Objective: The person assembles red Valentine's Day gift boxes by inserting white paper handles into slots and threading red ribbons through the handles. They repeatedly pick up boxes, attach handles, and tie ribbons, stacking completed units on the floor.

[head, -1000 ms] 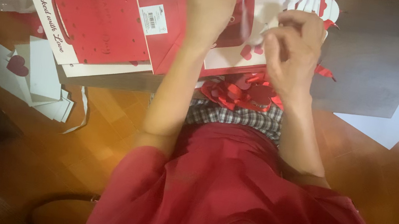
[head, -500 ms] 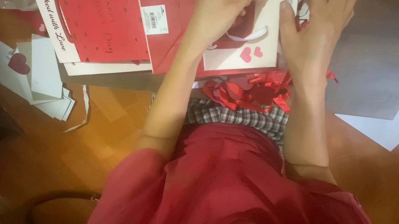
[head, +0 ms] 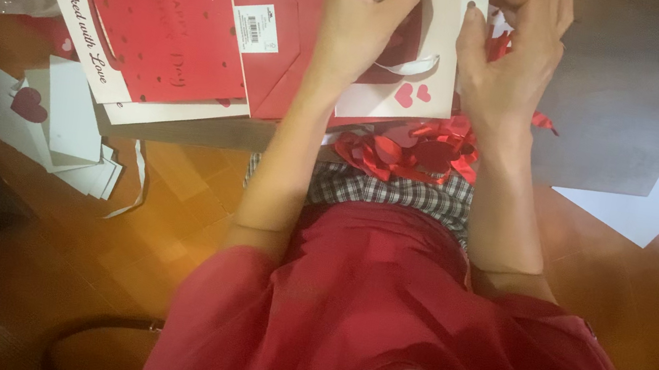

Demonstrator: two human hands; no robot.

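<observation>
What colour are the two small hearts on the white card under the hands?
Pinkish red, on the white card between the left hand and right hand; head view.

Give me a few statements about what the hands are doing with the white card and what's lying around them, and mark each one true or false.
1. Both hands are on the white card. True: the left hand and right hand grip it from either side.
2. The card shows two blue stars. False: it shows two small red hearts near its lower edge.
3. A white ribbon loops across the card. True.
4. A pile of red ribbon lies below the card. True.
5. The red bags lie to the right of the hands. False: they lie to the left.
6. The stack of white cards is on the table. False: it lies on the wooden floor at left.
</observation>
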